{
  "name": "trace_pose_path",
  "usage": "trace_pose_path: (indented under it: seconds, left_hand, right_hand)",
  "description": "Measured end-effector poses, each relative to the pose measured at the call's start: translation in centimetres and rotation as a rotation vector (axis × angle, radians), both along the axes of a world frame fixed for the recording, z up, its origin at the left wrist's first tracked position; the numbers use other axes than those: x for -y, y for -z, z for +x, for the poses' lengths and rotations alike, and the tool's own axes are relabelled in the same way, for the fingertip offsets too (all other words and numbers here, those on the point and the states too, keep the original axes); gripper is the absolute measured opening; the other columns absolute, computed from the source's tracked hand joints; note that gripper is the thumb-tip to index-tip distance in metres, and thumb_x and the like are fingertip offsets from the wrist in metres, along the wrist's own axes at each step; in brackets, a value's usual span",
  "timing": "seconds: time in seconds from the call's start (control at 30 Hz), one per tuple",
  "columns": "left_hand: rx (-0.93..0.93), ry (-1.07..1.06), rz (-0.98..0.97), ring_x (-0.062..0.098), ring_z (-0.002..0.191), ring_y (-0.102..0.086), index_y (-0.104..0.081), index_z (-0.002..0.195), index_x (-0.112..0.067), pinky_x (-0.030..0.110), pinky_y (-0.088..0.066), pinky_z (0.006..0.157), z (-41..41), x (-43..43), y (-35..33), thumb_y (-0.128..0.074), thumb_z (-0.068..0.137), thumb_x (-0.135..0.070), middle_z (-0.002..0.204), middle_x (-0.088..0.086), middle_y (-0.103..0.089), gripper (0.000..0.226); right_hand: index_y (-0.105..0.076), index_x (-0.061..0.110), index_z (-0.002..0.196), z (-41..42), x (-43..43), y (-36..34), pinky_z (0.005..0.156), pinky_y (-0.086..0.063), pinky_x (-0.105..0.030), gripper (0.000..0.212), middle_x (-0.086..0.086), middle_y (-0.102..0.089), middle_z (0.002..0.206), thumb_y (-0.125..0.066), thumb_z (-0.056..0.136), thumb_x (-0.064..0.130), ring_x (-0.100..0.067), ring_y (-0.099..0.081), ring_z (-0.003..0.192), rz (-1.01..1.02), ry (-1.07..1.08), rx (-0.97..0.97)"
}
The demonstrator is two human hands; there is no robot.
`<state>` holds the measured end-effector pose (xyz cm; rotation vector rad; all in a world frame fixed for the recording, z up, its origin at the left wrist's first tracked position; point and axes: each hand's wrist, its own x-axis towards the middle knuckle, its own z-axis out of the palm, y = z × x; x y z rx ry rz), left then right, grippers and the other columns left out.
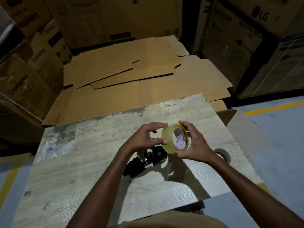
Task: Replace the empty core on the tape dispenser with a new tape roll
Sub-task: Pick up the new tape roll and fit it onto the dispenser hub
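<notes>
Forearms reach out over the worn table [92, 163]. The right hand [193, 145] grips the new tape roll [167, 142] across its outer rim, in the air just above the tape dispenser [153, 156], and the left hand [145, 139] pinches the opposite edge with curled forefinger and thumb. The roll looks light and stiff but smooth-sided, so it is best held by the rim. An empty core [224, 154] lies to the right and flattened cardboard [131, 71] beyond; nothing seems to block the dispenser.

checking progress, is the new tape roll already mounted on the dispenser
No, the tape roll is held up in the right hand, clear of the dispenser, which lies on the table.
</notes>
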<state>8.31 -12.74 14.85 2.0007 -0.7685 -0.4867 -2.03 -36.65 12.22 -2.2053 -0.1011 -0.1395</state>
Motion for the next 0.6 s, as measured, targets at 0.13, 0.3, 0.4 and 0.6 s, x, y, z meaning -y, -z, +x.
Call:
trace_pose_path:
  seconds: [0.13,0.3,0.4,0.6]
  left_hand:
    - [-0.019,-0.049,-0.083,0.015,0.12,-0.065,-0.07,0.135,-0.023,0.047,-0.057,0.096,-0.4,-0.5,0.8,-0.086,0.085,-0.029,0.137,-0.012,-0.067,0.053]
    - [-0.118,-0.165,-0.229,0.023,0.111,-0.071,-0.077,0.124,-0.017,0.053,-0.063,0.084,-1.2,-1.1,1.9,-0.079,0.092,-0.024,0.123,-0.004,-0.074,0.032]
    - [-0.142,-0.246,-0.323,0.016,0.104,-0.074,-0.079,0.115,-0.005,0.031,-0.061,0.08,-1.7,-1.1,2.1,-0.075,0.094,-0.012,0.113,0.005,-0.077,0.022]
    - [-0.219,-0.449,-0.364,0.004,0.06,-0.069,-0.079,0.102,-0.001,0.017,-0.052,0.055,-2.7,-0.6,2.4,-0.072,0.097,-0.015,0.081,0.003,-0.077,0.016]
  right_hand:
    - [-0.034,0.026,0.155,0.1,-0.7,0.0,0.105,-0.049,-0.035,0.117,0.006,-0.047,0.145,-0.087,0.056,0.057,-0.008,-0.049,0.127,0.01,0.014,-0.033]
    - [-0.039,0.031,0.152,0.4,-1.6,0.1,0.095,-0.051,-0.022,0.107,0.008,-0.055,0.137,-0.085,0.059,0.059,-0.004,-0.055,0.122,0.088,0.04,-0.096]
    - [-0.04,0.032,0.151,0.4,-1.8,0.0,0.094,-0.05,-0.017,0.107,0.012,-0.055,0.132,-0.086,0.059,0.059,0.001,-0.053,0.122,0.101,0.005,-0.12]
    - [-0.029,0.041,0.153,0.8,-2.1,-0.9,0.103,-0.053,-0.037,0.116,0.006,-0.054,0.135,-0.096,0.058,0.042,-0.008,-0.057,0.123,0.076,-0.097,-0.135]
